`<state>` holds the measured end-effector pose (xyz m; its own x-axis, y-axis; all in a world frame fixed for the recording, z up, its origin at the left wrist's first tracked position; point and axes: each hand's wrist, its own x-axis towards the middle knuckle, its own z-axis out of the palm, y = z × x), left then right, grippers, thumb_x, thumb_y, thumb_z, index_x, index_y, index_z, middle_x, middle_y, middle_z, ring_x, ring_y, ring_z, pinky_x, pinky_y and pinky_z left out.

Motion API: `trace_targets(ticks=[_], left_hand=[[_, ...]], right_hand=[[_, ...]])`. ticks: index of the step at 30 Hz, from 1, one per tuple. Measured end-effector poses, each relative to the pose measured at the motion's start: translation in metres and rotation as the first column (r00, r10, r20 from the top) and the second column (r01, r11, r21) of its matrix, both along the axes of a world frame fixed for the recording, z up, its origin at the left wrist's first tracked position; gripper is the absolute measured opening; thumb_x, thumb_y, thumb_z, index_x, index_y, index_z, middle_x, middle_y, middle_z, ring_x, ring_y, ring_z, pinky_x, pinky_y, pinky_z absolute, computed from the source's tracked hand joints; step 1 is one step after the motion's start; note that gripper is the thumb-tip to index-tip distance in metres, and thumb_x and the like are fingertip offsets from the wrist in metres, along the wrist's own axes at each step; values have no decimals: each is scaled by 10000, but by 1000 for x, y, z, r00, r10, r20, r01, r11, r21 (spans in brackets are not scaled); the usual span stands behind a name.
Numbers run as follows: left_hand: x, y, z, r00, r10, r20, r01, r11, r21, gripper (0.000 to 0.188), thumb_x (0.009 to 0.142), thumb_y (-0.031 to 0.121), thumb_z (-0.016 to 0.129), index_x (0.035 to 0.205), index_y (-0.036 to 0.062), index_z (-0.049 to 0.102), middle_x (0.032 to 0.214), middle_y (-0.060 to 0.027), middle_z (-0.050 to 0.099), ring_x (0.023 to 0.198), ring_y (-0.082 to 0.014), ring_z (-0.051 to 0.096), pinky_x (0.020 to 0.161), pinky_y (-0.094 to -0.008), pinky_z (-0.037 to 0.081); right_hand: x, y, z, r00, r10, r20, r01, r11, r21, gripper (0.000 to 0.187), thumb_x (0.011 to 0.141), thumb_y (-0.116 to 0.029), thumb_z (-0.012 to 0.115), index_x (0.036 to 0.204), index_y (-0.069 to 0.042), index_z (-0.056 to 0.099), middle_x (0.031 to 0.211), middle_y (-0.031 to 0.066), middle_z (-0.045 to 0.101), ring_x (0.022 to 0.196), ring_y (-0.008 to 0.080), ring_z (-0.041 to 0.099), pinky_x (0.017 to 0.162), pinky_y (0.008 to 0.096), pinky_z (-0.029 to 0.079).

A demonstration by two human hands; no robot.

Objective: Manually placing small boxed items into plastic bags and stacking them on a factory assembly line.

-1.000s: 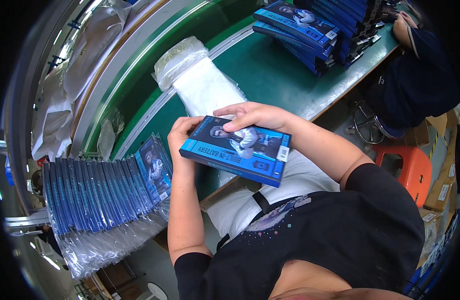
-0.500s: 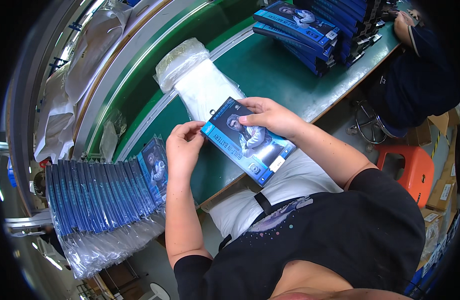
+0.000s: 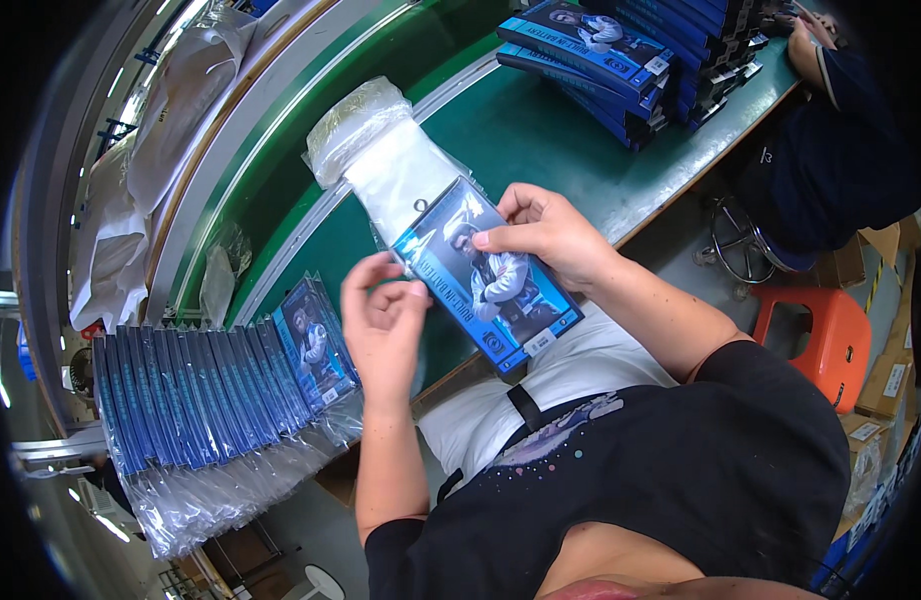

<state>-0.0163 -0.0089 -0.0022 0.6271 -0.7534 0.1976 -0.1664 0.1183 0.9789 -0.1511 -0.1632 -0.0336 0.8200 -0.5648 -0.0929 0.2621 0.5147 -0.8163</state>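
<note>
A flat blue-and-black box (image 3: 501,290), printed with a figure in a light jacket, is tilted in front of me above the table edge. It has a glossy sheen like clear film over its face. My right hand (image 3: 561,237) holds its upper right edge, thumb on the front and fingers behind. Beside the box's left edge, my left hand (image 3: 383,315) is closed with curled fingers; whether film is pinched in them is unclear. Just beyond the box lies a stack of clear plastic bags (image 3: 396,170) on the green table (image 3: 481,130).
Upright boxes in clear bags (image 3: 201,395) form a row at the left. Stacked blue boxes (image 3: 601,60) stand at the far right, near another person's hand (image 3: 809,50). An orange stool (image 3: 816,345) and cardboard cartons (image 3: 886,385) are on the right.
The box has shifted slightly left and toward me, and its face now shows more glare. My left hand has moved right and toward me, its fingers more curled. The bagged box at the row's end leans further right.
</note>
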Motion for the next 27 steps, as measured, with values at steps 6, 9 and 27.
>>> trace_targets(ticks=[6, 9, 27], left_hand=[[0, -7, -21, 633, -132, -763, 20, 988, -154, 361, 907, 169, 567, 1205, -29, 521, 1138, -161, 617, 1009, -267, 626, 885, -392, 511], [7, -6, -22, 579, -137, -803, 57, 990, -128, 367, 861, 91, 558, 1192, -61, 515, 1127, -167, 621, 1012, -296, 627, 934, -423, 490], [-31, 17, 5, 441, -563, -699, 513, 797, -317, 619, 949, 303, 513, 1424, -15, 274, 1401, -193, 406, 1295, -310, 422, 1066, -473, 335]], right_hand=[[6, 18, -15, 986, 154, 66, -156, 987, 26, 256, 802, -158, 746, 656, -69, 555, 765, 50, 649, 670, 70, 599, 580, 209, 478], [4, 22, -9, 976, 217, 9, -215, 962, 168, 397, 781, -175, 767, 1076, 48, 621, 872, 87, 656, 695, 111, 622, 630, 231, 518], [-36, 15, 63, 899, -122, 420, 433, 382, -816, 180, 768, 89, 462, 882, 7, 576, 786, 114, 564, 716, 214, 546, 647, 311, 452]])
